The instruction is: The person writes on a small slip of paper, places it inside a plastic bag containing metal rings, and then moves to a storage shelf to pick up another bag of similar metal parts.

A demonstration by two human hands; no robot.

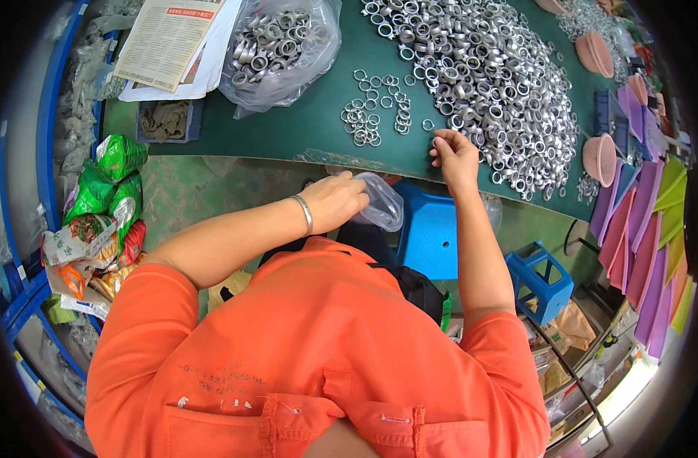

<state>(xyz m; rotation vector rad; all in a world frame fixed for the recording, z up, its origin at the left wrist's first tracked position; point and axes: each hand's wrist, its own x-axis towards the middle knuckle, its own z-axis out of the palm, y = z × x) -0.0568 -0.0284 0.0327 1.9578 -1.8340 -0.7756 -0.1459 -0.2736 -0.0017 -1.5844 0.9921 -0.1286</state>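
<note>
One head-worn fisheye view — looking steeply down, close over the green worktable (318,126).

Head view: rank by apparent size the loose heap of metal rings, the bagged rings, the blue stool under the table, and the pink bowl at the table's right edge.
1. Loose heap of metal rings
2. Bagged rings
3. Blue stool, partly hidden, so its rank is unsure
4. Pink bowl

Fisheye bending near the rim shrinks the bowl.

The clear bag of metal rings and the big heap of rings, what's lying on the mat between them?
Head view: small loose rings, laid in short rows on the green mat.
</note>
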